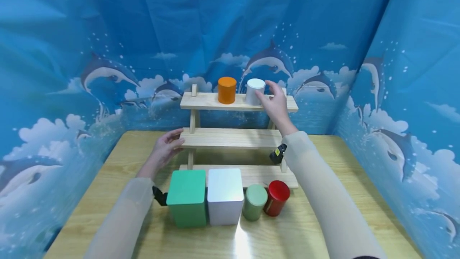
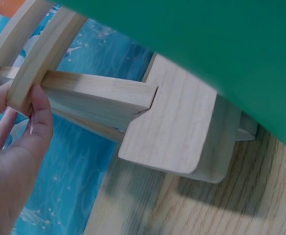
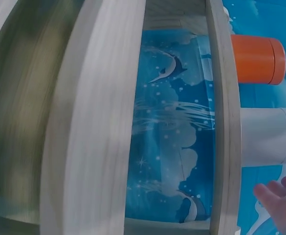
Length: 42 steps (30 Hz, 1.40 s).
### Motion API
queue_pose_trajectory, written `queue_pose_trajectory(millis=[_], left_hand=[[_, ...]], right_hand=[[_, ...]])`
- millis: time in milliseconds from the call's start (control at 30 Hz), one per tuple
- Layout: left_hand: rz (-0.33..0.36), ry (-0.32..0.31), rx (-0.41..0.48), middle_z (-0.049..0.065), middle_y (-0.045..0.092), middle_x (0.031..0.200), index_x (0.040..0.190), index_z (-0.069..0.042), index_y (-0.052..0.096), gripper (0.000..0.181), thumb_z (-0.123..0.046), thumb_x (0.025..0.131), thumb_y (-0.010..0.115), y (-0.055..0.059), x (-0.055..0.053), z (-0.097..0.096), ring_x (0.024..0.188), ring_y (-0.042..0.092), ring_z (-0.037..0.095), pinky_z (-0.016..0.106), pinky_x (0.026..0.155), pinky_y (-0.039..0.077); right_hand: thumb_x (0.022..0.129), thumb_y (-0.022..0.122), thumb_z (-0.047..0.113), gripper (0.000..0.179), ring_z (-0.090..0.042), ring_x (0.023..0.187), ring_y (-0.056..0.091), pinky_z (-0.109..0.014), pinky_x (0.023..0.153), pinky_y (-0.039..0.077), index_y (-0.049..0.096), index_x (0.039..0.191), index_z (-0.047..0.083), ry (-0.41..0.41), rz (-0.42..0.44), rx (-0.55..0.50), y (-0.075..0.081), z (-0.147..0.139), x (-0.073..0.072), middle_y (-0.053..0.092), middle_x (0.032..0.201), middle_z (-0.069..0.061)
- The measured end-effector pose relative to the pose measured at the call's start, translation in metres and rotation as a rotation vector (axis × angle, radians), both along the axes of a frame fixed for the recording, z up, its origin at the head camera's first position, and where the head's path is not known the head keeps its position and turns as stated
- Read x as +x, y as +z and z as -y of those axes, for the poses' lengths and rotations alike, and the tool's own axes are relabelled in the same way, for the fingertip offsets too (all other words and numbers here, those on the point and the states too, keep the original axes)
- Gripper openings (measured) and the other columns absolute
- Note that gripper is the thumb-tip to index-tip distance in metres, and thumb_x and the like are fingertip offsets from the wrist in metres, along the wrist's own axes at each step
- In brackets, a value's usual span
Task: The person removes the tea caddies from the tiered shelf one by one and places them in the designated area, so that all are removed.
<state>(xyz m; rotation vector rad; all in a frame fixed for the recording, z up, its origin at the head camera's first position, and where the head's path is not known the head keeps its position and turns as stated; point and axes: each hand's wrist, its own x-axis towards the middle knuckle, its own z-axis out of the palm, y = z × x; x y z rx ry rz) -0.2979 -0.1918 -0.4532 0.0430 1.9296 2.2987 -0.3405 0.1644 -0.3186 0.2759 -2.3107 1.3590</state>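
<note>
Nearest, a green box (image 1: 187,198), a silver box (image 1: 225,196), a green tin (image 1: 254,202) and a red tin (image 1: 277,198) line the table's (image 1: 108,179) front. The left hand (image 1: 166,147) pinches the wooden rack's (image 1: 230,138) middle shelf end between thumb and fingers. Farther back, the right hand (image 1: 276,103) is raised with relaxed, spread fingers, just beside the white tin (image 1: 255,91) on the top shelf, next to the orange tin (image 1: 227,90).

The scene is being lit brightly and evenly from above, and a white patch of glare is being thrown on the surface (image 1: 241,240) near its front edge. Soft shadows are being cast under the wooden shelf (image 1: 230,137). Straight lines are being bent by wide-angle distortion toward the edges. The right wrist view is being smeared by blur on its left side, and the green tin (image 2: 221,54) is being rendered out of focus.
</note>
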Motion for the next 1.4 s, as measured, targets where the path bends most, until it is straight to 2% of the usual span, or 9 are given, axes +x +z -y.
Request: queue_pose_trajectory(millis=[300, 567, 1200, 1400], left_hand=[[0.013, -0.007, 0.024, 0.006, 0.042, 0.127, 0.14, -0.006, 0.037, 0.057, -0.013, 0.09, 0.062, 0.003, 0.0, 0.0, 0.1, 0.051, 0.014, 0.038, 0.092, 0.046], [-0.002, 0.001, 0.003, 0.006, 0.044, 0.124, 0.139, -0.006, 0.039, 0.054, -0.013, 0.091, 0.061, 0.002, 0.003, -0.002, 0.098, 0.053, 0.014, 0.03, 0.083, 0.05], [0.015, 0.01, -0.004, 0.008, 0.041, 0.129, 0.139, -0.007, 0.039, 0.055, -0.014, 0.09, 0.063, 0.004, 0.003, -0.001, 0.102, 0.053, 0.015, 0.029, 0.084, 0.05], [0.019, 0.027, -0.01, 0.008, 0.042, 0.127, 0.139, -0.007, 0.04, 0.055, -0.014, 0.089, 0.063, 0.004, 0.003, -0.002, 0.102, 0.053, 0.015, 0.031, 0.085, 0.05]], right_hand=[[0.089, 0.061, 0.039, 0.059, -0.026, 0.125, 0.039, -0.042, 0.098, 0.038, 0.043, 0.138, 0.011, -0.011, 0.01, 0.048, 0.007, 0.005, -0.01, 0.041, 0.139, -0.009], [0.088, 0.062, 0.039, 0.062, -0.023, 0.127, 0.037, -0.039, 0.102, 0.035, 0.042, 0.138, 0.009, -0.013, 0.04, 0.05, 0.004, 0.01, -0.015, 0.039, 0.14, -0.009], [0.084, 0.069, 0.029, 0.046, -0.021, 0.119, 0.043, -0.04, 0.098, 0.04, 0.05, 0.12, 0.007, -0.027, -0.023, -0.069, -0.004, 0.016, -0.012, 0.048, 0.129, -0.009], [0.085, 0.069, 0.029, 0.042, -0.021, 0.115, 0.045, -0.041, 0.095, 0.042, 0.051, 0.116, 0.008, -0.001, -0.04, -0.104, -0.006, 0.015, -0.009, 0.05, 0.123, -0.008]])
